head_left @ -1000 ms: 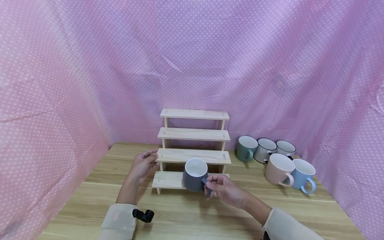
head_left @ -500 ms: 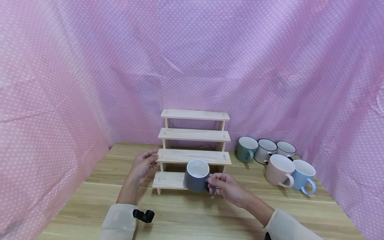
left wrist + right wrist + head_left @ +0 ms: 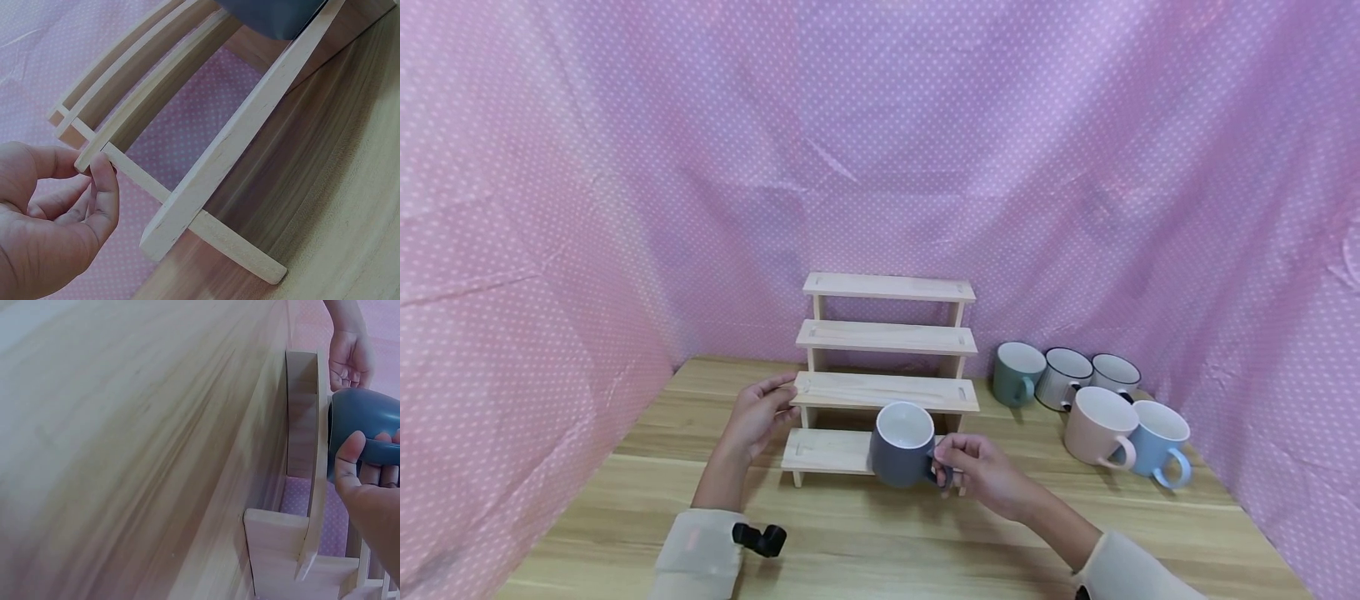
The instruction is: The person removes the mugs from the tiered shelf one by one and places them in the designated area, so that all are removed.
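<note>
A dark grey mug (image 3: 898, 460), white inside, is upright at the lowest board of a pale wooden four-step stand (image 3: 829, 452), right of its middle. My right hand (image 3: 983, 475) grips the mug's handle, which points right. In the right wrist view, the mug (image 3: 369, 412) has its base against or very near the board; I cannot tell whether it bears weight. My left hand (image 3: 754, 421) is at the stand's left side. The left wrist view shows its thumb and forefinger pinching the end of the second-lowest board (image 3: 134, 115).
Right of the stand are a green mug (image 3: 1017, 375), two white mugs with dark rims, one in front (image 3: 1062, 379) and one behind (image 3: 1114, 372), a pink mug (image 3: 1097, 427) and a blue mug (image 3: 1157, 442). A pink dotted cloth (image 3: 880, 167) hangs behind the wooden table (image 3: 820, 542).
My right hand has shifted the grey mug a little to the right along the lowest board and slightly nearer to me. The left hand keeps its place on the stand.
</note>
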The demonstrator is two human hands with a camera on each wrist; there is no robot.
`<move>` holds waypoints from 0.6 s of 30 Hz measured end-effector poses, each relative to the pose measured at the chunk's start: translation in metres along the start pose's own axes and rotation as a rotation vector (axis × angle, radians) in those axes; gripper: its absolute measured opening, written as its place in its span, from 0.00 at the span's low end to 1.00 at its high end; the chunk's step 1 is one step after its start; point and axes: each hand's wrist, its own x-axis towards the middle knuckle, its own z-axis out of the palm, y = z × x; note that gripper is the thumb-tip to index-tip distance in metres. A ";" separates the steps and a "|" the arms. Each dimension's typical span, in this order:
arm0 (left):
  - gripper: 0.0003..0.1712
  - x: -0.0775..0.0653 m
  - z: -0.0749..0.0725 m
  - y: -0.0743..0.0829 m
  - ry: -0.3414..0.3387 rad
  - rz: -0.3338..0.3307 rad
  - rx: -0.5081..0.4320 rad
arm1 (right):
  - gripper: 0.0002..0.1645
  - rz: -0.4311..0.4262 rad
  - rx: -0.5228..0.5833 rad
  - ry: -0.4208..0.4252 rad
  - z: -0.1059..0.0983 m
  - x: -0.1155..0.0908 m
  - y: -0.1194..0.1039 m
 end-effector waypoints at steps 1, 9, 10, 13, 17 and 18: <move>0.25 0.000 0.000 0.000 -0.003 0.001 0.001 | 0.12 -0.002 -0.003 -0.001 0.000 -0.001 -0.001; 0.25 0.000 -0.001 0.001 -0.005 0.004 0.002 | 0.11 -0.038 -0.013 0.005 -0.004 -0.010 -0.012; 0.25 -0.001 0.000 0.002 -0.004 0.003 0.003 | 0.11 -0.043 -0.012 0.007 -0.006 -0.011 -0.014; 0.25 -0.001 -0.001 0.002 -0.008 -0.001 0.009 | 0.12 -0.052 -0.018 0.019 -0.010 -0.015 -0.019; 0.26 -0.002 -0.001 0.002 -0.013 -0.005 0.005 | 0.13 -0.071 -0.017 0.039 -0.015 -0.021 -0.026; 0.26 -0.002 0.000 0.003 -0.012 -0.006 0.002 | 0.14 -0.076 -0.013 0.042 -0.016 -0.022 -0.027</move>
